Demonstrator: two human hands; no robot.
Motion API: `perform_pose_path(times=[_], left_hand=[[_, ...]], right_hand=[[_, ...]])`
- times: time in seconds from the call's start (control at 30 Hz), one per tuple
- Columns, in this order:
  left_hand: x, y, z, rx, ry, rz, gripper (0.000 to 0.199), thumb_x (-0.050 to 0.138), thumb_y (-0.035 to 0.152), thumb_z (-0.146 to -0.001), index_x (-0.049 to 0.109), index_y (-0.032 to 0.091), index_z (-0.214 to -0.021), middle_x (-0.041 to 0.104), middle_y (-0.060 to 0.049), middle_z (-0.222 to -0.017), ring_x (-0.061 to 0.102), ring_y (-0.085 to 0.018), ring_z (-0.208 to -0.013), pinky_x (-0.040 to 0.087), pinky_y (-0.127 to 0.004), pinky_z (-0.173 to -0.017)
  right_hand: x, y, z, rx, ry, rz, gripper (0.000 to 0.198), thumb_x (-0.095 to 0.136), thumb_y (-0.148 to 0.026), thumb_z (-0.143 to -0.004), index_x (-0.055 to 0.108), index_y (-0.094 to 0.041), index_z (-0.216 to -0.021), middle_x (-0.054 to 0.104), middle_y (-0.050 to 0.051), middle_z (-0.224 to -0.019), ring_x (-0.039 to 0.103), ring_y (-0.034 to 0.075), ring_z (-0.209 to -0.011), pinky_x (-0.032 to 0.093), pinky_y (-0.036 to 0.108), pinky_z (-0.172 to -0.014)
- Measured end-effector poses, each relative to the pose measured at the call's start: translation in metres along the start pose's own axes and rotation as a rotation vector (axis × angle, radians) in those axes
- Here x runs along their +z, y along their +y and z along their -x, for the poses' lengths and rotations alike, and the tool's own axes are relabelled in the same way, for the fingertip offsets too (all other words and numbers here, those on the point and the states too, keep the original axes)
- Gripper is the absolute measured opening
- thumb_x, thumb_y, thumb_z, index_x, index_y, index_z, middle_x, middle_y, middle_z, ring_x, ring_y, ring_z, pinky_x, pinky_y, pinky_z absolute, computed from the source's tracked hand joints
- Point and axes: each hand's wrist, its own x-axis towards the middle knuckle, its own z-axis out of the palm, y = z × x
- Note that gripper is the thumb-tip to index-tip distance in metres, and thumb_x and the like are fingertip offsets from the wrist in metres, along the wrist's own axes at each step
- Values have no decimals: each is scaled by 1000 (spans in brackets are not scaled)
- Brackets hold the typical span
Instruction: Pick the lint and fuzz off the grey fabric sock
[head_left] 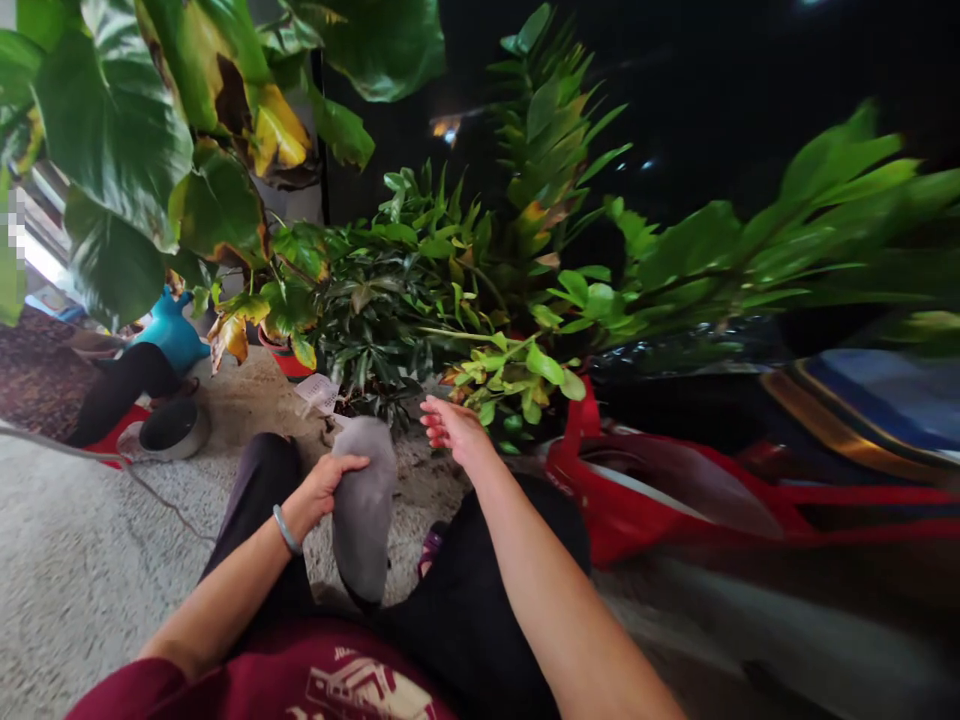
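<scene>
Head view, grey pad: the grey pad (365, 530) is shaped like a shoe sole and stands roughly upright between the person's knees, above the concrete floor (82, 570); whether it is an insole or a sock cannot be told.
Weight of the pad: probably light, an easy load for one hand.
Feel of the pad: the dull, cloth-like face suggests something soft that gives under a thumb, with decent grip and little risk of breaking; how stiff the core is cannot be told.
Where to hold the pad: the long side edge near the upper half seems best, thumb flat on the face and fingers behind; the lower end would probably swing if it is limp.
Left hand: the left hand (321, 490), below a bracelet (288, 530), is closed round the pad's left edge, thumb across the face, fingers mostly hidden.
Right hand: the right hand (455, 430) is half spread, fingers loosely bent, apparently holding nothing, apart from the pad and just beside the low green leaves (517, 380).
</scene>
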Motion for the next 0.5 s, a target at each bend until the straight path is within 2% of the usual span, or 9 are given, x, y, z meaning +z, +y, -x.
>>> perform_pose_path(times=[0.1, 0.17, 0.23, 0.27, 0.33, 0.43, 0.5], left_hand=[[4, 31, 5, 240, -31, 40, 46, 93, 37, -51, 78, 17, -90, 79, -8, -87, 73, -25, -80, 58, -35, -77], [3, 50, 3, 369, 0, 75, 50, 94, 44, -53, 77, 17, -92, 80, -8, -93, 74, -25, -90, 58, -34, -85], [-1, 58, -3, 438, 7, 118, 53, 93, 50, -56, 76, 18, -95, 80, -8, -97, 73, -28, -102, 56, -35, -92], [-4, 58, -7, 462, 11, 139, 53, 92, 52, -58, 76, 19, -96, 80, -8, -98, 72, -29, -106, 55, -36, -95], [-9, 53, -13, 498, 40, 173, 54, 90, 57, -61, 75, 19, -98, 80, -8, -99, 70, -31, -112, 55, -37, -97], [-18, 45, -16, 483, 91, 160, 52, 85, 60, -68, 75, 19, -98, 80, -8, -100, 68, -32, -115, 54, -37, -97], [-22, 44, -16, 459, 114, 117, 50, 83, 60, -72, 75, 18, -97, 79, -8, -100, 66, -32, -116, 53, -36, -97]], right_hand=[[4, 3, 20, 10, -241, 114, 27, 73, -43, -84, 77, -16, -85, 77, 9, -72, 66, 15, -52, 45, 21, -40], [17, 4, 40, -101, -414, 71, 30, 81, -40, -75, 78, -20, -97, 81, 8, -94, 75, 20, -80, 55, 24, -57], [39, 7, 58, -242, -551, -15, 45, 87, -37, -66, 77, -24, -108, 80, 5, -109, 73, 22, -103, 58, 28, -79], [52, 11, 66, -290, -596, -41, 51, 88, -37, -63, 75, -25, -112, 80, 4, -112, 72, 23, -107, 58, 31, -87], [78, 23, 76, -348, -594, -38, 56, 90, -36, -60, 74, -25, -112, 80, 3, -107, 72, 24, -104, 57, 35, -92], [108, 49, 80, -400, -399, 51, 46, 89, -34, -58, 74, -23, -100, 80, 4, -96, 74, 25, -93, 57, 38, -91], [118, 65, 78, -428, -291, 66, 38, 86, -36, -61, 75, -22, -95, 80, 5, -95, 74, 27, -92, 58, 39, -91]])
